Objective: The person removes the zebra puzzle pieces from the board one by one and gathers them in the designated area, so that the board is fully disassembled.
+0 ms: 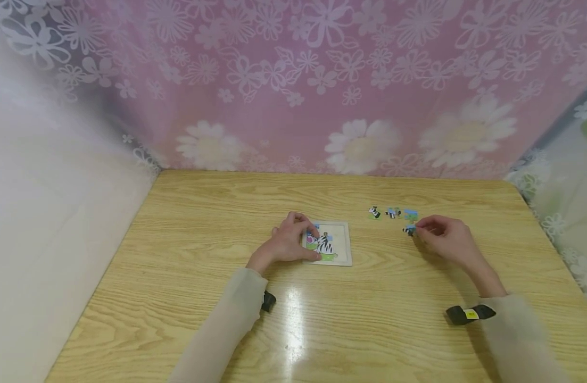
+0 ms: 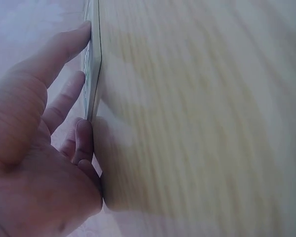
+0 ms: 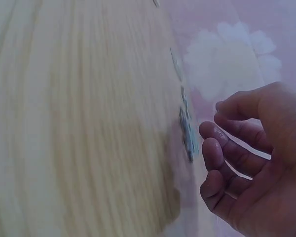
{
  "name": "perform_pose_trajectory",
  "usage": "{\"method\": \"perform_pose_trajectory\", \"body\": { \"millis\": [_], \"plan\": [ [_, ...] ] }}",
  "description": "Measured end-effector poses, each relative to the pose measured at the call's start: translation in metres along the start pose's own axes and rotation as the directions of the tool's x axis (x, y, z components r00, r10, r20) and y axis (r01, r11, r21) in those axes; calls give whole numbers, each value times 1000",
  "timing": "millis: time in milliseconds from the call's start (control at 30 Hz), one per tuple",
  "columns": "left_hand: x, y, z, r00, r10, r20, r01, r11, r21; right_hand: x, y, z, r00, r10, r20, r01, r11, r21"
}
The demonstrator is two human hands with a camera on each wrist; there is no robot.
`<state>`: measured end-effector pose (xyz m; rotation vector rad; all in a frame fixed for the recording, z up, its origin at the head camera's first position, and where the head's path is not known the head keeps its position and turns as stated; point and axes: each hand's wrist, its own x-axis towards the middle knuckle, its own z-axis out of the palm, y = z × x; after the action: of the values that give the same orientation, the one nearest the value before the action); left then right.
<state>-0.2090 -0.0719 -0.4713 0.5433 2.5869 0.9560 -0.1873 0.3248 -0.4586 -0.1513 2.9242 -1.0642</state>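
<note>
A small square jigsaw board (image 1: 342,259) lies on the table with a white border and a partly filled zebra picture. My left hand (image 1: 289,239) rests at its left side, thumb and a finger spread on the top face. In the left wrist view, the other fingers of the left hand (image 2: 44,133) bend beside the edge of the board (image 2: 94,64). On the right, my right hand (image 1: 446,239) has its fingertips at a loose jigsaw piece (image 1: 408,230). In the right wrist view, the right hand's (image 3: 251,153) loosely bent fingers appear apart from the pieces (image 3: 186,131), with nothing visible between them.
Behind the right hand's piece, more loose pieces lie in a row: a black-and-white one (image 1: 374,213), a middle one (image 1: 393,213) and a blue-green one (image 1: 411,214). The wooden table (image 1: 216,207) meets a pink flowered curtain (image 1: 274,122) at the back.
</note>
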Motion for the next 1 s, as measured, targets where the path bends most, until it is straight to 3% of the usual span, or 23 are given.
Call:
{"method": "perform_pose_trajectory", "body": {
  "millis": [167,633,1000],
  "plan": [
    [0,0,-1,1000,-6,1,6,1000,7,6,-20,13,998,-63,27,62,998,29],
    [1,1,0,1000,-7,10,7,1000,23,24,-60,53,984,-139,113,128,987,101],
    [0,10,1,997,-70,-24,70,998,2,33,-85,78,966,-209,152,193,975,114]
  ]
}}
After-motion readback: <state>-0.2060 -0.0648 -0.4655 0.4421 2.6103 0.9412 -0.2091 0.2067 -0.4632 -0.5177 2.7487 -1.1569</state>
